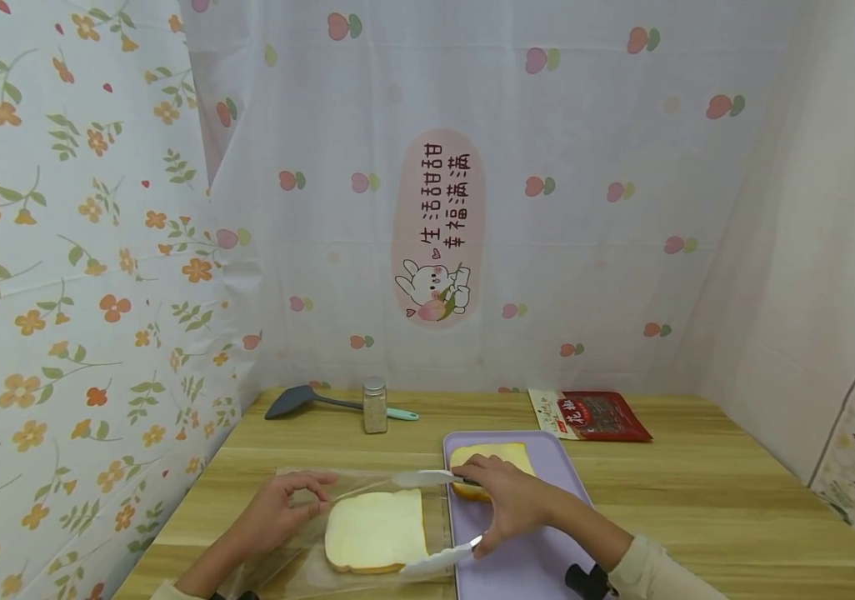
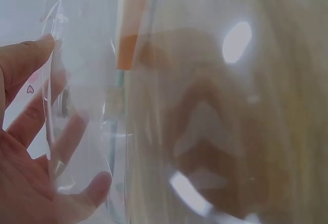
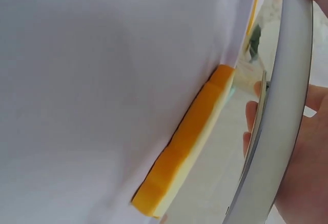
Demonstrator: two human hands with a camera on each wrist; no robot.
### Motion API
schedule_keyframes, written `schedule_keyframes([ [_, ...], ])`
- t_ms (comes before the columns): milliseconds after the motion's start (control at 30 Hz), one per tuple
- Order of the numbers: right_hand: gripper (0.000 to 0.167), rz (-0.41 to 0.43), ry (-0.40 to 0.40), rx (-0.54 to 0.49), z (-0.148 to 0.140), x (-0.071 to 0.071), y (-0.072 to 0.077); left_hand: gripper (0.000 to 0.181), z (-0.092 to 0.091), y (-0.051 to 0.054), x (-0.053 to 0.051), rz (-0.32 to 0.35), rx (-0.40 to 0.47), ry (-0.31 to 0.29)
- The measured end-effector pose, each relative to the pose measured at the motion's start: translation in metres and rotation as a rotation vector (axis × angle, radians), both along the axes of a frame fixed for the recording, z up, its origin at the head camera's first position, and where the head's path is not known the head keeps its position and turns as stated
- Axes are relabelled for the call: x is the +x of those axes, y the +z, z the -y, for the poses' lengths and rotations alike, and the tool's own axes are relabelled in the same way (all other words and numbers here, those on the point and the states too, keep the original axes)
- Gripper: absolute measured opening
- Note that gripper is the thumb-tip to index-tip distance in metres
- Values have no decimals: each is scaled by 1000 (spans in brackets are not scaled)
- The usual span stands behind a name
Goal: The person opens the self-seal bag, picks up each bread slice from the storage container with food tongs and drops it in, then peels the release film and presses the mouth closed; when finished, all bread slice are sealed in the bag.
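My left hand [image 1: 285, 507] holds the edge of a clear plastic bag [image 1: 292, 575]; in the left wrist view some fingers [image 2: 72, 137] show through the film. My right hand [image 1: 510, 497] grips white tongs [image 1: 438, 560], one arm on each side, thumb on the near one. Between the tongs' ends a slice of bread [image 1: 377, 529] lies flat over the bag area; whether it is inside the film I cannot tell. Another bread slice [image 1: 506, 457] rests on the lilac tray [image 1: 528, 567], partly covered by my right hand; its crust shows in the right wrist view.
At the back left, a spice jar [image 1: 375, 407] stands in front of a dark spatula [image 1: 296, 402] with a pale green handle. A red and white packet [image 1: 592, 415] lies at the back right. Patterned curtains [image 1: 307, 208] enclose the wooden table [image 1: 705, 508].
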State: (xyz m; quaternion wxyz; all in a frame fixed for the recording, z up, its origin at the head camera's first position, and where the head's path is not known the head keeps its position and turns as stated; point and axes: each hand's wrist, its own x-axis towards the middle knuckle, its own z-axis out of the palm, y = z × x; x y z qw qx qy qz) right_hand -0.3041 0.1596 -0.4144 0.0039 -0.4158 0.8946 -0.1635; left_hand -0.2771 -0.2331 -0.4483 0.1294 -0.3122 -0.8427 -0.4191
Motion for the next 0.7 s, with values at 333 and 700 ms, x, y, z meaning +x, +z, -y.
schedule_keyframes([
  [333, 99, 80, -76, 3, -28, 7, 5, 8, 1, -2, -4, -2, -26, 32],
  [700, 100, 85, -131, -30, -81, 20, 12, 7, 2, -2, -2, 15, -1, 25],
])
